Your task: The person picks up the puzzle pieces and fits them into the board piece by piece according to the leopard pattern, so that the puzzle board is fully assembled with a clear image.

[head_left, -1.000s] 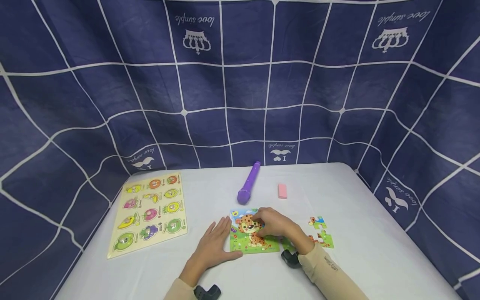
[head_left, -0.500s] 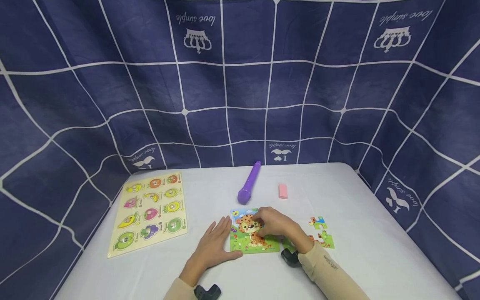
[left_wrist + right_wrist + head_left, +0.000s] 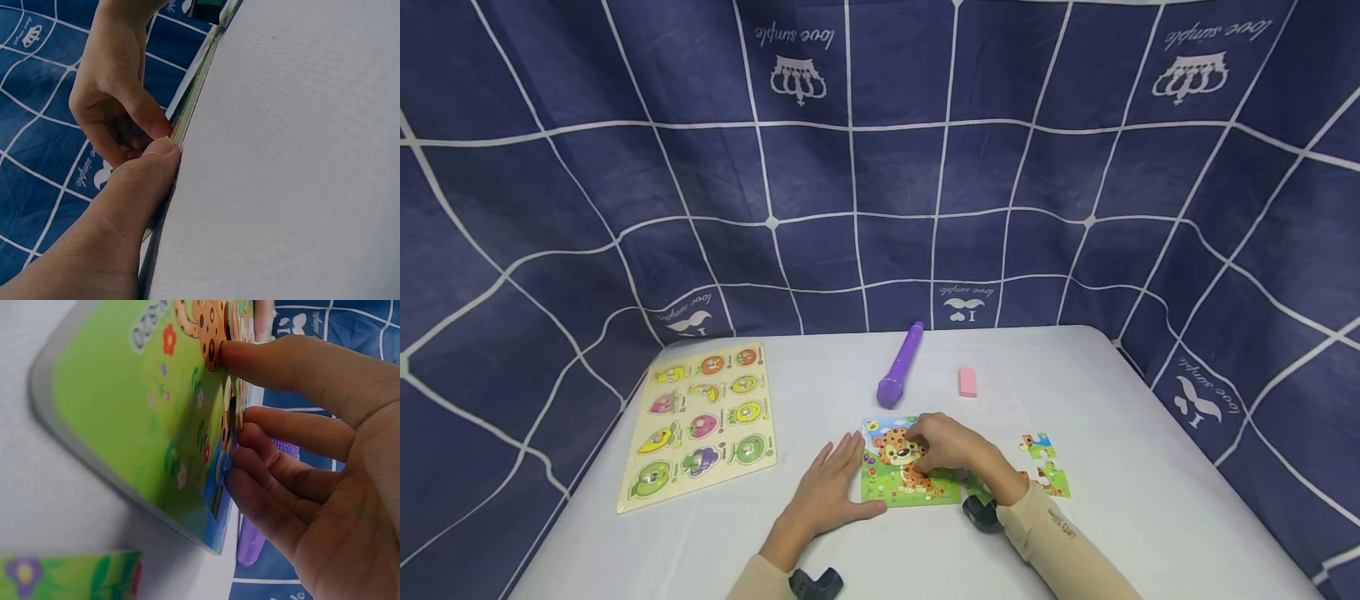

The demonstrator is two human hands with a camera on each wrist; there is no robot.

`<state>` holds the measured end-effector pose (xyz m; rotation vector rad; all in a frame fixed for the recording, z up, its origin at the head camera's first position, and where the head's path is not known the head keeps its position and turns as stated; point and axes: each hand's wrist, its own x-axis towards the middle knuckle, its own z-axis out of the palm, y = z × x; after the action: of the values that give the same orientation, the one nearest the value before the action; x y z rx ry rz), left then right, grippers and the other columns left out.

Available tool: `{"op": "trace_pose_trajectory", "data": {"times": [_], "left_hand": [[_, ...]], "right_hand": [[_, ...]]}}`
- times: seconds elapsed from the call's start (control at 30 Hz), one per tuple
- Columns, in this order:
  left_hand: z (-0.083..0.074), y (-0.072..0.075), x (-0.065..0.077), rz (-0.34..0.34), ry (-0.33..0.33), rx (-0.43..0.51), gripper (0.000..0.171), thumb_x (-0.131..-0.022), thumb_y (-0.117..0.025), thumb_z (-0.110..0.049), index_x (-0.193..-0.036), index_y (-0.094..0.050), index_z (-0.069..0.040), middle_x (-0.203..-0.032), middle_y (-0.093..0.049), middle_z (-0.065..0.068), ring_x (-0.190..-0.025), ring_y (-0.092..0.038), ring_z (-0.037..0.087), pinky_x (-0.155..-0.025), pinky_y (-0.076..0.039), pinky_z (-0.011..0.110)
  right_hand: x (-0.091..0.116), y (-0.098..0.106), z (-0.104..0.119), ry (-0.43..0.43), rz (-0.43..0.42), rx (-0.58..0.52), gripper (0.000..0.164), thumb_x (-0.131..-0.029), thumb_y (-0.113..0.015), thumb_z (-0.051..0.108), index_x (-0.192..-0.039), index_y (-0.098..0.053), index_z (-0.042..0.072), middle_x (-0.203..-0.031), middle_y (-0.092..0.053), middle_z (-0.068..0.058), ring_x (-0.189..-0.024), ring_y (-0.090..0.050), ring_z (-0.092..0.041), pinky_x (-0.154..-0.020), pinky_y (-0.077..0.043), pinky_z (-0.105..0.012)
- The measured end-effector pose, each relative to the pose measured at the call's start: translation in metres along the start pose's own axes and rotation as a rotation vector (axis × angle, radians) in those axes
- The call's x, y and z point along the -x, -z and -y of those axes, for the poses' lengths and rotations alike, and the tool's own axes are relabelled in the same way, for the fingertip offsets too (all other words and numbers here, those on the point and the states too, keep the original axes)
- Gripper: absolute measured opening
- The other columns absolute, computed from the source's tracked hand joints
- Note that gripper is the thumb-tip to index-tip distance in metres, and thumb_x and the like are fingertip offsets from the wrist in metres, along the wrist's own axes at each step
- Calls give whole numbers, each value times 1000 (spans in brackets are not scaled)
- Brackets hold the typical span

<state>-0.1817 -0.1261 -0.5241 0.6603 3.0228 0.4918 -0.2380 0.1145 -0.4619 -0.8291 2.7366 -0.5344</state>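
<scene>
A jigsaw puzzle (image 3: 880, 487) with a spotted leopard cub on green grass lies before me in the head view. My left hand (image 3: 823, 492) rests beside its left edge, fingers extended and thumb against the near left corner. Over the upper right part of the picture reaches my right hand (image 3: 951, 443), covering that area. The right wrist view has its thumb and curled fingertips pinching a puzzle piece (image 3: 229, 406) at the board (image 3: 100, 406), whose lower corner shows green with flowers. Loose puzzle pieces (image 3: 1054, 481) lie to the right, partly behind the right forearm.
A wooden fruit peg board (image 3: 718, 429) lies at the left. Beyond the jigsaw are a purple toy microphone (image 3: 898, 368) and a small pink block (image 3: 967, 382). A blue checked curtain (image 3: 895, 167) closes off the back and sides of the white table (image 3: 820, 383).
The whole head view shifts very slightly. Both hands hold their places at the jigsaw, and the things on the table stay where they were.
</scene>
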Motion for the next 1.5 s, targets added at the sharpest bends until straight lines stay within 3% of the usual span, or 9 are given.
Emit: {"op": "trace_pose_trajectory", "data": {"times": [0.3, 0.57, 0.93, 1.2, 1.33, 1.5], "left_hand": [[0, 0, 1, -1, 1, 0, 114, -73, -47, -87, -153, -28, -8, -162, -25, 6, -151, -23, 22, -124, -18, 45], [3, 0, 2, -12, -4, -11, 114, -73, -47, -86, -153, -28, -7, -162, -26, 6, -151, -23, 22, -124, -19, 45], [2, -2, 1, -7, -9, -6, 115, -73, -45, -88, -153, -27, -8, -162, -24, 5, -151, -22, 21, -124, -18, 45], [1, 0, 1, 0, -11, -14, 114, -74, -45, -87, -153, -27, -8, -162, -24, 5, -151, -22, 21, -124, -19, 44], [1, 1, 1, 7, -5, -13, 114, -74, -46, -87, -154, -27, -8, -162, -24, 5, -151, -22, 21, -124, -18, 44], [1, 0, 1, 7, -5, -7, 114, -74, -46, -87, -154, -27, -8, -162, -23, 5, -151, -22, 21, -124, -18, 45]], "right_hand": [[2, -3, -1, -27, -4, -22, 50, -74, -83, 26, -119, -69, 8, -100, -64, 3, -87, -52, -10, -81, -51, -30], [2, -2, -1, 11, -43, -60, 42, -76, -82, 25, -113, -72, 9, -94, -63, 3, -82, -53, -10, -74, -50, -26], [-3, -6, 0, 12, -29, -39, 33, -79, -79, 22, -108, -73, 10, -97, -66, 3, -85, -56, -8, -78, -53, -26], [-5, -4, 1, 25, -34, -49, 31, -79, -79, 20, -107, -74, 9, -95, -68, 3, -83, -57, -7, -75, -52, -24], [-6, -2, 3, 44, -44, -52, 24, -78, -80, 19, -99, -74, 9, -87, -66, 2, -75, -52, -7, -66, -47, -21], [-6, -3, 4, 48, -43, -50, 25, -77, -80, 20, -98, -74, 8, -84, -65, 3, -73, -49, -6, -65, -45, -20]]}}
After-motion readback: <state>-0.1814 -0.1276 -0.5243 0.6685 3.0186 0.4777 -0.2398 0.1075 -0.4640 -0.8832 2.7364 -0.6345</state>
